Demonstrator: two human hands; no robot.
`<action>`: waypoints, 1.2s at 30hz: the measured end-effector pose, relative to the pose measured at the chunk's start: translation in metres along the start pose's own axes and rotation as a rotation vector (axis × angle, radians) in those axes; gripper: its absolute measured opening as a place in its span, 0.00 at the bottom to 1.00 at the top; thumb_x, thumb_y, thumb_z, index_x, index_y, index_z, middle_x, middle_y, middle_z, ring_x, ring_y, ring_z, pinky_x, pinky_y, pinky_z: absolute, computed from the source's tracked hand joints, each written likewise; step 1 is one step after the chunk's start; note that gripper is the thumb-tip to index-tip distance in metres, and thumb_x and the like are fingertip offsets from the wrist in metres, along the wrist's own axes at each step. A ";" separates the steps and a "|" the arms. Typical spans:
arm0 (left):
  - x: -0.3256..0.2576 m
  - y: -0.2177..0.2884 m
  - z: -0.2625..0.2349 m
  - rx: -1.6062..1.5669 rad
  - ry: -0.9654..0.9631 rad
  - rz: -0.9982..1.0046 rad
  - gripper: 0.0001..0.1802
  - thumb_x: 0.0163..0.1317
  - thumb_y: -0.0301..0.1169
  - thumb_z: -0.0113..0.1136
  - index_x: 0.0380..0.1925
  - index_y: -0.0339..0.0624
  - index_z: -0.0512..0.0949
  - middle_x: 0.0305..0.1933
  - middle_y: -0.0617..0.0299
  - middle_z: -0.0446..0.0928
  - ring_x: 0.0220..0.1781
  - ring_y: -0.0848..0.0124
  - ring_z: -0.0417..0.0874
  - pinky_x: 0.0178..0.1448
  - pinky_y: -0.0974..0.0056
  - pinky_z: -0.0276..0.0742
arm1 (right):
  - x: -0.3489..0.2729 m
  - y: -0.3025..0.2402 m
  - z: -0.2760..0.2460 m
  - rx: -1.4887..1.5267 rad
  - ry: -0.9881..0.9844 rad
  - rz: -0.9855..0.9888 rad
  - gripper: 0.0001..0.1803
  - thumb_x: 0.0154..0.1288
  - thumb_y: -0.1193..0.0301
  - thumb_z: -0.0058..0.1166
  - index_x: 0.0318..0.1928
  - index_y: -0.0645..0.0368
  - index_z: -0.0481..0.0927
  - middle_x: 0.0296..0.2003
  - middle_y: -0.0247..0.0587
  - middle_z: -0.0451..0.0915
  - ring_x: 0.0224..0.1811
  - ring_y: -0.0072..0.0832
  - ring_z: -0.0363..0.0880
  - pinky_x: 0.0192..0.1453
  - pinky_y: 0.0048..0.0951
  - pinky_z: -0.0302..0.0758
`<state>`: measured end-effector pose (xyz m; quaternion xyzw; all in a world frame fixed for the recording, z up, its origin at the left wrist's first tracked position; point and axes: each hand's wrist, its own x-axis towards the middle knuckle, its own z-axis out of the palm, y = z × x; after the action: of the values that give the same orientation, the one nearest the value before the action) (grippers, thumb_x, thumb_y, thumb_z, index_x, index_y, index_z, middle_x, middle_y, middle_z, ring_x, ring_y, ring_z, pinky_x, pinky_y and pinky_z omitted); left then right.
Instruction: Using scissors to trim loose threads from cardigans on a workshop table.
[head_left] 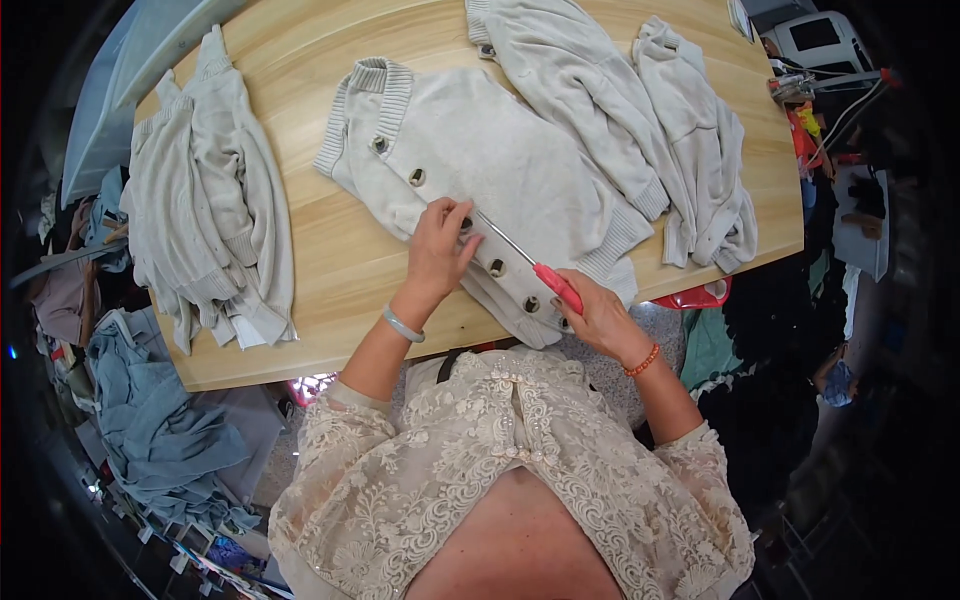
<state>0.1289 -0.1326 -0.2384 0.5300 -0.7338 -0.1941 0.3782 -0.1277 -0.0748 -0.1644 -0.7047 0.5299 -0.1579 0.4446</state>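
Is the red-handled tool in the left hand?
No, the right hand grips the red-handled tool; the left hand presses on the cream cardigan.
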 end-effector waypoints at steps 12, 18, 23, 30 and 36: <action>-0.018 -0.027 0.012 -0.172 -0.094 -0.175 0.13 0.52 0.18 0.62 0.38 0.39 0.76 0.35 0.55 0.75 0.39 0.59 0.76 0.44 0.59 0.73 | -0.001 0.015 0.008 -0.040 -0.150 0.091 0.15 0.66 0.62 0.54 0.44 0.61 0.74 0.28 0.60 0.79 0.35 0.57 0.79 0.40 0.51 0.73; -0.041 0.038 0.017 0.232 0.036 -0.040 0.33 0.52 0.28 0.68 0.60 0.43 0.70 0.56 0.47 0.69 0.50 0.51 0.73 0.54 0.55 0.71 | -0.041 0.032 -0.018 0.091 -0.141 0.179 0.15 0.67 0.64 0.54 0.50 0.57 0.74 0.29 0.54 0.80 0.34 0.54 0.79 0.38 0.47 0.74; -0.069 0.025 0.055 -0.133 -0.171 -0.290 0.21 0.52 0.22 0.68 0.46 0.39 0.73 0.42 0.51 0.71 0.37 0.59 0.77 0.40 0.61 0.75 | -0.077 0.051 -0.016 -0.119 -0.244 0.225 0.17 0.67 0.60 0.53 0.50 0.57 0.74 0.33 0.56 0.81 0.38 0.55 0.80 0.43 0.48 0.75; -0.063 0.004 0.048 -0.289 -0.199 -0.329 0.11 0.52 0.21 0.66 0.35 0.37 0.76 0.32 0.56 0.75 0.30 0.65 0.76 0.36 0.65 0.73 | -0.066 0.046 -0.003 -0.096 -0.216 0.194 0.17 0.68 0.59 0.51 0.50 0.55 0.74 0.35 0.56 0.81 0.40 0.55 0.80 0.45 0.50 0.74; -0.082 0.066 0.049 0.116 -0.135 0.035 0.28 0.48 0.31 0.72 0.50 0.40 0.74 0.49 0.49 0.72 0.47 0.50 0.74 0.51 0.53 0.72 | -0.092 0.063 -0.019 -0.031 -0.189 0.151 0.16 0.67 0.60 0.53 0.50 0.54 0.74 0.36 0.52 0.82 0.40 0.53 0.80 0.44 0.48 0.75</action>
<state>0.0622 -0.0390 -0.2532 0.5239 -0.7767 -0.1797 0.2999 -0.2148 -0.0044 -0.1808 -0.6812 0.5396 -0.0487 0.4924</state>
